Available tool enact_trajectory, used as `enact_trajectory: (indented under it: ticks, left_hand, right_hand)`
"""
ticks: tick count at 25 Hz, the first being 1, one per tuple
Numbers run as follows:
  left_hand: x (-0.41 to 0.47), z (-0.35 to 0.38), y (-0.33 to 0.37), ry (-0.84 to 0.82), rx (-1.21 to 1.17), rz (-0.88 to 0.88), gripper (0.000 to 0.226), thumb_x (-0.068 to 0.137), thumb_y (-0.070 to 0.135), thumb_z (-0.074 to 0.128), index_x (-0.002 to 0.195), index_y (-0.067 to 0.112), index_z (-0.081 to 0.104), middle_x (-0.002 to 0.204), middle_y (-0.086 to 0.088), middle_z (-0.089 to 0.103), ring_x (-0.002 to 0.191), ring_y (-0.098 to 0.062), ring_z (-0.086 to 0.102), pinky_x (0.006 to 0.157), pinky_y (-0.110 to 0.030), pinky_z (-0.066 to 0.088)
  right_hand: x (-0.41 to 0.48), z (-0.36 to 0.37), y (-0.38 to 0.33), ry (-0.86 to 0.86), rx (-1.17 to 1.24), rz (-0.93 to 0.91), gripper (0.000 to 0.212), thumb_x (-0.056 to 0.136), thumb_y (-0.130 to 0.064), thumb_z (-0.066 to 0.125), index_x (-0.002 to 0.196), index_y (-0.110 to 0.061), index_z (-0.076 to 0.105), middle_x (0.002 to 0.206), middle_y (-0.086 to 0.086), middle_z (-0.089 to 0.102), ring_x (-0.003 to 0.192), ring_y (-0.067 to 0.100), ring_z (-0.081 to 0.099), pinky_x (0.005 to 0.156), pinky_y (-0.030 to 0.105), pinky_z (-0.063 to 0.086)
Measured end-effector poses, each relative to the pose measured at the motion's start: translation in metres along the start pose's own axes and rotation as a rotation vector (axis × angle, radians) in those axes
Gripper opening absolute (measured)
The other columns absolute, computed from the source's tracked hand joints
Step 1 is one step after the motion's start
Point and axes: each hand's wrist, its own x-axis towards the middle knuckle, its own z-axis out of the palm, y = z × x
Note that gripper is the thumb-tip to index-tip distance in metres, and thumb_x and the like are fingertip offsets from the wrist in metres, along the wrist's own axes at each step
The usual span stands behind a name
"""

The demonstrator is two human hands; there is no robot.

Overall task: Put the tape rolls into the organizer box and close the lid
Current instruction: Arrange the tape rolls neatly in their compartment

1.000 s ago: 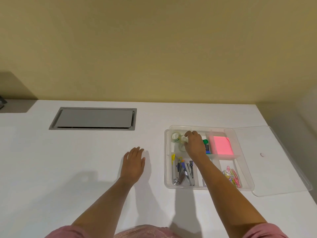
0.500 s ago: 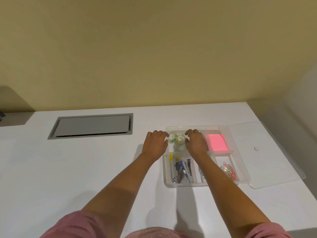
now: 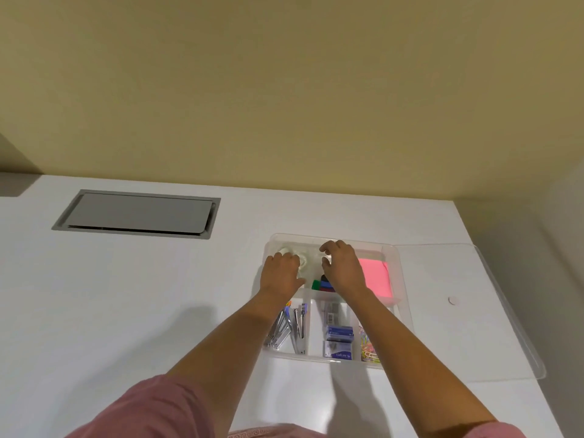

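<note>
The clear organizer box [image 3: 316,356] sits on the white table, and its clear lid [image 3: 458,327] lies open flat to its right. Two pale tape rolls [image 3: 286,250] [image 3: 306,263] lie in the back-left compartment. My left hand [image 3: 281,275] reaches over that compartment with bent fingers resting on the nearer roll; its grip is hidden. My right hand [image 3: 343,268] hovers beside it, thumb and fingers curled around a faint clear tape roll [image 3: 318,256].
The box also holds pink sticky notes [image 3: 374,276], green and blue clips [image 3: 319,284], metal staplers [image 3: 290,330], staple boxes [image 3: 338,339] and coloured paper clips [image 3: 368,347]. A grey cable hatch [image 3: 139,214] is set into the table at back left. The table's right edge runs beside the lid.
My left hand moved from the bare table into the box's back-left compartment. My right hand stayed at the tape rolls, shifting slightly right. The view came closer.
</note>
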Motion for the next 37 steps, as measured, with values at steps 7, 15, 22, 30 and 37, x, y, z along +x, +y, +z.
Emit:
enact_trajectory:
  ticks: [7,15,22,30,37]
  left_hand:
    - [0.008,0.007,0.009,-0.014,0.061,-0.172,0.051,0.09,0.035,0.062,0.131,0.009,0.047,0.125,-0.008,0.058,0.112,-0.023,0.059,0.094,-0.03,0.045]
    - [0.009,0.003,0.003,-0.062,0.195,-0.2,0.033,0.09,0.036,0.061,0.117,0.016,0.06,0.119,-0.002,0.065,0.117,-0.02,0.054,0.102,-0.032,0.034]
    - [0.013,0.005,0.0,-0.07,0.215,-0.171,0.024,0.092,0.029,0.059,0.112,0.016,0.063,0.115,-0.003,0.067,0.114,-0.02,0.055,0.1,-0.032,0.034]
    - [0.014,0.0,-0.009,-0.115,0.21,-0.097,0.021,0.094,0.02,0.057,0.113,0.012,0.062,0.118,-0.007,0.066,0.116,-0.023,0.056,0.099,-0.031,0.036]
    - [0.014,-0.008,-0.012,-0.102,0.16,-0.077,0.024,0.094,0.001,0.047,0.107,0.009,0.065,0.114,-0.009,0.068,0.109,-0.026,0.062,0.092,-0.031,0.041]
  right_hand:
    - [0.011,0.004,0.004,-0.027,0.052,-0.099,0.027,0.093,-0.009,0.054,0.118,-0.009,0.061,0.123,0.01,0.06,0.117,0.025,0.051,0.093,0.032,0.045]
    - [0.028,0.014,-0.027,-0.239,-0.355,-0.272,0.049,0.089,-0.034,0.061,0.128,-0.007,0.051,0.13,0.011,0.056,0.124,0.028,0.044,0.102,0.035,0.035]
    - [0.033,0.025,-0.037,-0.208,-0.595,-0.306,0.042,0.089,-0.037,0.061,0.118,-0.008,0.058,0.122,0.009,0.06,0.122,0.027,0.043,0.108,0.035,0.028]
    - [0.028,0.025,-0.043,-0.24,-0.567,-0.272,0.045,0.082,-0.029,0.065,0.118,-0.005,0.053,0.12,0.012,0.056,0.118,0.03,0.044,0.108,0.037,0.027]
    - [0.021,0.017,-0.041,-0.25,-0.584,-0.306,0.041,0.084,-0.021,0.062,0.123,-0.011,0.057,0.12,0.012,0.055,0.118,0.031,0.044,0.108,0.039,0.026]
